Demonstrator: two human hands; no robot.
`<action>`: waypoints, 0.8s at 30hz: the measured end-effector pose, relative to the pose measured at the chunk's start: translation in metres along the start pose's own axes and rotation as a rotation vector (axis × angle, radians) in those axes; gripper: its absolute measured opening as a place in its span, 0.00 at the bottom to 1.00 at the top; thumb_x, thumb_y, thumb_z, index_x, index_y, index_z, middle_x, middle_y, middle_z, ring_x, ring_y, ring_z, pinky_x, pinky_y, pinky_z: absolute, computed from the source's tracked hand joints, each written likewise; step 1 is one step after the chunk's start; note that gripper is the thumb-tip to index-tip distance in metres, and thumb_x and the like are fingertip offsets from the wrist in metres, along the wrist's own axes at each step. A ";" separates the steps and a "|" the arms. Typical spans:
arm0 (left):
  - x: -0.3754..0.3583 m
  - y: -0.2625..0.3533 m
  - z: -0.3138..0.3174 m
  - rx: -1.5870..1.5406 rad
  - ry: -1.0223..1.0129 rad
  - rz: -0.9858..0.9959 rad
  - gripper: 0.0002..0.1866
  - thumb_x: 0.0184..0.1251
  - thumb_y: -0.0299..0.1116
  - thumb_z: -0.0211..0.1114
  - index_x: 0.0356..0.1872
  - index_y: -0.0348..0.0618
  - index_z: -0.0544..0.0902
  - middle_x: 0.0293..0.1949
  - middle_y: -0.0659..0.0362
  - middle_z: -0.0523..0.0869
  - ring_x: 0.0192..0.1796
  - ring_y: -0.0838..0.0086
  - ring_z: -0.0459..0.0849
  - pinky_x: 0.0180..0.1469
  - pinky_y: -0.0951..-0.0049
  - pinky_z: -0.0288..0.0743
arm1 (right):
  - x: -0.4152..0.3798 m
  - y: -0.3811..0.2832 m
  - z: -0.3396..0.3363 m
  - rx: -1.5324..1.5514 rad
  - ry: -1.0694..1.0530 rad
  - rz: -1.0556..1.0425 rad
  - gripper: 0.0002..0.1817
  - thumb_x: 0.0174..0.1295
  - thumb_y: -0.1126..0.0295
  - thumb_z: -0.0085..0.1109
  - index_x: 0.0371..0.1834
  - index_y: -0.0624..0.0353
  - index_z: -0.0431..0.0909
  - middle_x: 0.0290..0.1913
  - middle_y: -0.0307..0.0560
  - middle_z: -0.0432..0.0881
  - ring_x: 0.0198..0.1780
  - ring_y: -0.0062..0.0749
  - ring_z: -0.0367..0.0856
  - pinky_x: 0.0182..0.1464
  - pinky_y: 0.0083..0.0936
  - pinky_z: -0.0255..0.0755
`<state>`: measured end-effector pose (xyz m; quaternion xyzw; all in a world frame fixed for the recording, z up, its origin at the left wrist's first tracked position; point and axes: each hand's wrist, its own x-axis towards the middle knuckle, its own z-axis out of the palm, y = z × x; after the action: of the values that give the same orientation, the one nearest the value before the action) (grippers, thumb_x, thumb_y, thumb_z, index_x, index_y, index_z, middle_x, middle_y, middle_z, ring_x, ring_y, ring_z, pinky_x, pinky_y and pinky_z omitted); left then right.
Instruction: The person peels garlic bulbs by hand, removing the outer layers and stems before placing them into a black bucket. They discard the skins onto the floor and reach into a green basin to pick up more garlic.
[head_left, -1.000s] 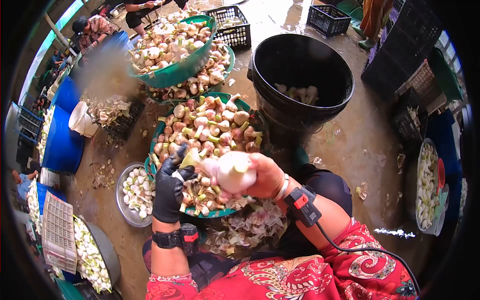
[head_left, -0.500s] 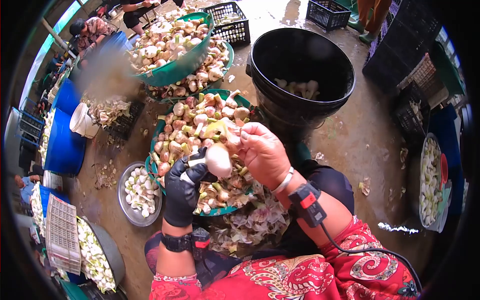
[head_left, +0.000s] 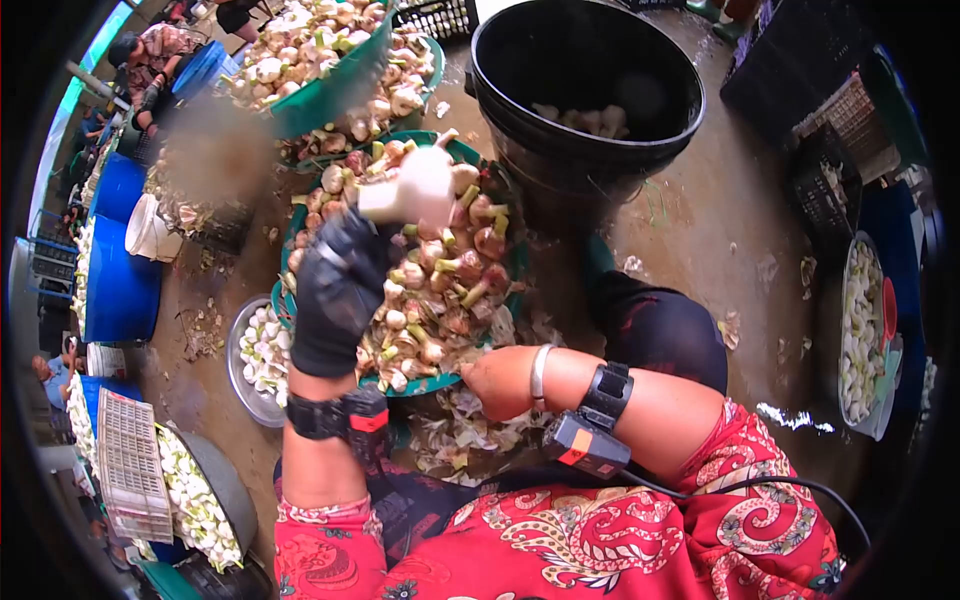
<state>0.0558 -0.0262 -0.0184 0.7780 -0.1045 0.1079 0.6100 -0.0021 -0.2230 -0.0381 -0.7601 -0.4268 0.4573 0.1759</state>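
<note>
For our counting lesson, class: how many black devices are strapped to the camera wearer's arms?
2: the left device is strapped behind the gloved left hand, the right device behind the bare right hand and its bracelet. Any under the sleeves would be hidden.

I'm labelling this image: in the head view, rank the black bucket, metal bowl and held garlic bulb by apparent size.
Largest to smallest:
1. Black bucket
2. Metal bowl, partly hidden
3. Garlic bulb, probably enlarged by nearness
</note>
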 end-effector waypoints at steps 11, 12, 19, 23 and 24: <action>-0.058 -0.136 0.089 0.652 -0.500 -0.489 0.26 0.60 0.44 0.65 0.57 0.41 0.78 0.54 0.45 0.81 0.58 0.54 0.79 0.60 0.62 0.71 | -0.053 0.033 -0.075 0.181 1.372 0.108 0.09 0.51 0.71 0.57 0.33 0.63 0.81 0.31 0.58 0.80 0.38 0.53 0.81 0.43 0.43 0.75; -0.062 -0.159 0.097 0.726 -0.503 -0.414 0.26 0.60 0.43 0.64 0.57 0.41 0.78 0.55 0.45 0.81 0.58 0.54 0.79 0.60 0.62 0.71 | -0.051 0.036 -0.077 0.173 1.369 0.114 0.09 0.51 0.71 0.57 0.33 0.63 0.81 0.31 0.58 0.80 0.38 0.53 0.81 0.43 0.43 0.75; -0.070 -0.254 0.105 0.575 -0.586 -0.514 0.23 0.59 0.39 0.64 0.56 0.42 0.80 0.49 0.46 0.84 0.52 0.52 0.82 0.54 0.64 0.74 | -0.054 0.043 -0.081 0.353 1.384 0.113 0.09 0.56 0.73 0.60 0.37 0.66 0.81 0.32 0.48 0.83 0.31 0.24 0.80 0.36 0.23 0.75; -0.033 -0.088 0.063 -0.036 -0.324 -0.790 0.18 0.63 0.30 0.63 0.53 0.34 0.80 0.40 0.62 0.85 0.41 0.80 0.80 0.45 0.76 0.75 | -0.048 0.043 -0.076 0.585 1.225 0.075 0.13 0.56 0.70 0.63 0.43 0.65 0.80 0.36 0.48 0.83 0.34 0.24 0.80 0.39 0.24 0.76; -0.028 -0.071 0.050 -0.003 -0.380 -0.562 0.18 0.64 0.27 0.60 0.55 0.33 0.79 0.44 0.57 0.84 0.41 0.79 0.81 0.44 0.76 0.76 | -0.043 0.041 -0.074 0.483 1.282 0.026 0.17 0.48 0.71 0.58 0.43 0.63 0.79 0.36 0.60 0.81 0.41 0.54 0.81 0.47 0.39 0.75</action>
<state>0.0517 -0.0572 -0.1047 0.7816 0.0021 -0.2113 0.5869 0.0713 -0.2721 -0.0036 -0.8251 -0.1152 0.0013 0.5531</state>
